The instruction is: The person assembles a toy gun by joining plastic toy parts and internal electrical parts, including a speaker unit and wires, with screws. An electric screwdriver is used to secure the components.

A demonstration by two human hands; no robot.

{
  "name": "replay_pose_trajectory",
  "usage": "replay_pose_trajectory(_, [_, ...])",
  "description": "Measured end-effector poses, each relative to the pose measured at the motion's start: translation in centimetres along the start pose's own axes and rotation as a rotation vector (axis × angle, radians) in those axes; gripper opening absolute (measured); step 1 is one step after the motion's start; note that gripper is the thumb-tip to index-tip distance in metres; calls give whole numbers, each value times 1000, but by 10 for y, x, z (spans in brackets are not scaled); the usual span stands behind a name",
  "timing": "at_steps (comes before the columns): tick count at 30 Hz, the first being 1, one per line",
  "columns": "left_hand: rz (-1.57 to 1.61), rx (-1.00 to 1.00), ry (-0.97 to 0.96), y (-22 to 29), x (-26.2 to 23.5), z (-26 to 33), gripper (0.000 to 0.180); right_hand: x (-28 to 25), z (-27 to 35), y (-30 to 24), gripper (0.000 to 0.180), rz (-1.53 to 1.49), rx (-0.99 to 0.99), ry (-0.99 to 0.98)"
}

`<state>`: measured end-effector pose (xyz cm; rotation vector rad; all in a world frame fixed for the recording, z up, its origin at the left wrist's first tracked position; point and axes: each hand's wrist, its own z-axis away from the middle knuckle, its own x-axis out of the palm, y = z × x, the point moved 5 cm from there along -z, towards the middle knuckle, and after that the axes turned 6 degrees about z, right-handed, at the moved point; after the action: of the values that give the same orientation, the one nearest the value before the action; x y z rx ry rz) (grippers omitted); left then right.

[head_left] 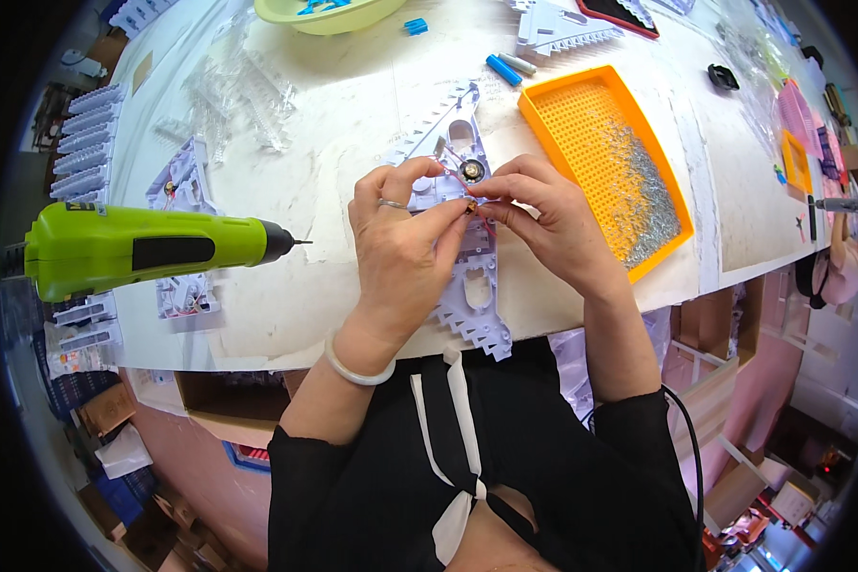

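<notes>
A pale lavender plastic housing half (480, 286) with saw-toothed edges lies on the table in front of me. Set into it is a round dark part with a metallic centre (471, 172), perhaps a small speaker, with thin red wires (458, 162) beside it. My left hand (400, 234) pinches a tiny dark and brass-coloured part (471, 205) over the middle of the housing. From the other side, my right hand (548, 214) closes thumb and fingertips at the same small part and a red wire. The fingers partly hide what they grip.
An orange tray (536, 100) of small screws (653, 205) stands right of the housing. A green electric screwdriver (153, 250) hangs at left, above similar housings (186, 181). Clear plastic pieces (238, 95), blue and grey cylinders (503, 70) and a yellow bowl (334, 21) lie farther back.
</notes>
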<state>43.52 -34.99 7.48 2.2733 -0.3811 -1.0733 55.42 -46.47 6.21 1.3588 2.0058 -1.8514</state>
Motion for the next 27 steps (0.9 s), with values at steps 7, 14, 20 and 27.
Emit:
replay_pose_trajectory(7, [-90, -6, -73, 0, -1, -3, 16, 3, -10, -7, 22, -17, -56, -50])
replay_pose_trajectory(14, [-124, 73, -130, -9, -10, 5, 15, -4, -16, -3, 12, 209, -46, -33])
replay_pose_trajectory(20, [-94, 51, -131, -15, -14, 8, 21, 4, -20, -1, 10, 245, -73, -41])
replay_pose_trajectory(27, [-34, 70, -72, -19, -20, 5, 26, 9, -21, 6, 11, 281, -44, -64])
